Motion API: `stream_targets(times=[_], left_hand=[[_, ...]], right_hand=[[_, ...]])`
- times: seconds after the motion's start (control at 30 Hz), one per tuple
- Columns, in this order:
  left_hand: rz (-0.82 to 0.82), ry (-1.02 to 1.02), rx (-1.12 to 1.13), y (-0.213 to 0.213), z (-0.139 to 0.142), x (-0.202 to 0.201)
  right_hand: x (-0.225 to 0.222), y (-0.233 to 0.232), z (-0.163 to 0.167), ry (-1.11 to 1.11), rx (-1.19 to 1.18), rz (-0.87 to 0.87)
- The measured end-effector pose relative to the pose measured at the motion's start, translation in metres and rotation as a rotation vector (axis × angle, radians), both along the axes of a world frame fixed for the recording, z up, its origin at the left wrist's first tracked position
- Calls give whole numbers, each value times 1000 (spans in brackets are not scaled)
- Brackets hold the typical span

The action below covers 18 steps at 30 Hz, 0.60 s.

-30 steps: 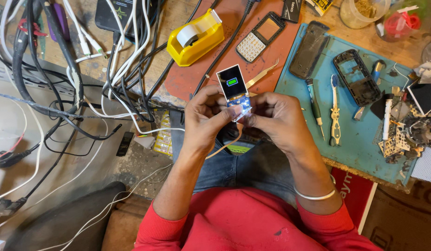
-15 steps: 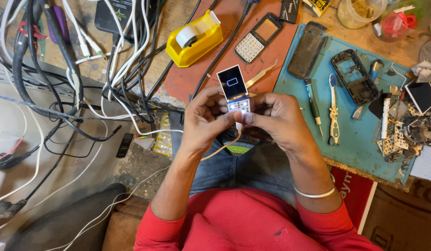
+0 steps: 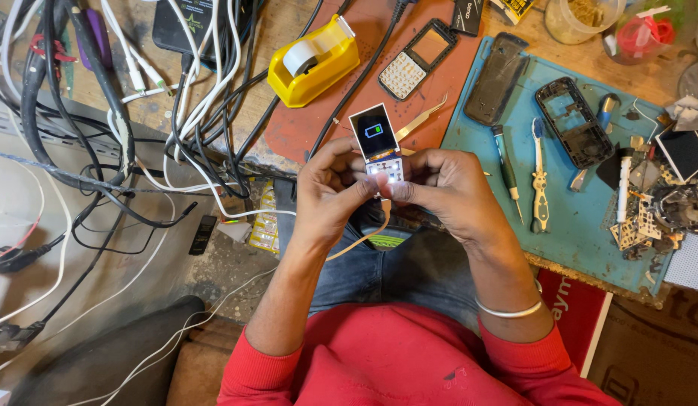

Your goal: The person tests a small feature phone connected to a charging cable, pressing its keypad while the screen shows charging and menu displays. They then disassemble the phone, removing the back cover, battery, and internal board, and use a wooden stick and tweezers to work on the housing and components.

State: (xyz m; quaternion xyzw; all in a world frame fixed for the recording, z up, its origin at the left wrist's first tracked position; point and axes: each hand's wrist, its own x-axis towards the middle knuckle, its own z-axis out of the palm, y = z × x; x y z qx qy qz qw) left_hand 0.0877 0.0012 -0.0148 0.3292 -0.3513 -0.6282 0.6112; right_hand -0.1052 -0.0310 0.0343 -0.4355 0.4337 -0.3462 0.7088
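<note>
Holding lit phone [image 3: 379,143], left hand [image 3: 330,192], right hand [image 3: 443,188]

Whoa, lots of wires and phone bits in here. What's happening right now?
A person in a red top sits at a cluttered bench and holds a small phone in both hands: left hand, right hand. Its screen is lit with a battery symbol, its keypad glows, and a thin cable hangs below the hands. On the blue mat beside them lie a bare phone frame, a screwdriver and loose parts. A yellow tape dispenser stands further back.
</note>
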Motion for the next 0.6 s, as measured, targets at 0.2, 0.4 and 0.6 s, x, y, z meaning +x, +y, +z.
stream_targets(times=[0.2, 0.4, 0.6], left_hand=[[46, 13, 43, -2, 7, -10], [68, 17, 30, -5, 11, -13], [69, -12, 18, -7, 6, -15]], right_hand=[[-1, 0, 0, -38, -11, -6], [-12, -3, 4, 3, -60, 14], [-14, -6, -2, -8, -96, 0]])
